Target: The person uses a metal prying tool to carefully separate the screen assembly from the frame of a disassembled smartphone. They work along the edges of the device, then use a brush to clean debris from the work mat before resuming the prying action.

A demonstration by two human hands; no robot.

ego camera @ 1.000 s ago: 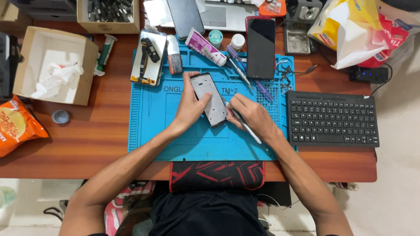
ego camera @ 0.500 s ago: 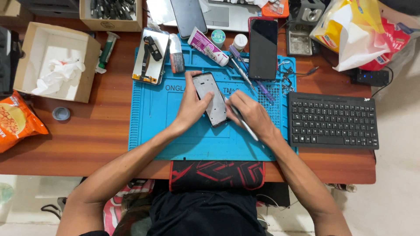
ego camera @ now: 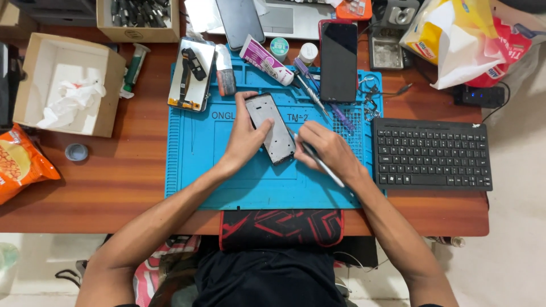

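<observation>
A grey phone frame [ego camera: 272, 126] lies tilted on the blue work mat [ego camera: 205, 165] on a wooden desk. My left hand [ego camera: 244, 139] presses on the frame's left side, thumb on its face. Just right of the frame, my right hand [ego camera: 327, 150] holds a thin pen-like tool [ego camera: 322, 165], whose tip touches the frame's lower right edge. A second phone with a dark screen [ego camera: 338, 59] lies at the mat's upper right. A metal back plate with black parts [ego camera: 191, 74] rests at the mat's upper left.
A black keyboard [ego camera: 432, 154] sits right of the mat. An open cardboard box with tissue [ego camera: 65, 85] and an orange snack bag [ego camera: 20, 162] are at the left. Tubes, small jars and tools lie along the mat's top; a laptop [ego camera: 278, 17] and plastic bags [ego camera: 460, 42] are behind.
Both hands stay on the phone frame, with only slight shifts of the fingers. The camera view has drifted a little.
</observation>
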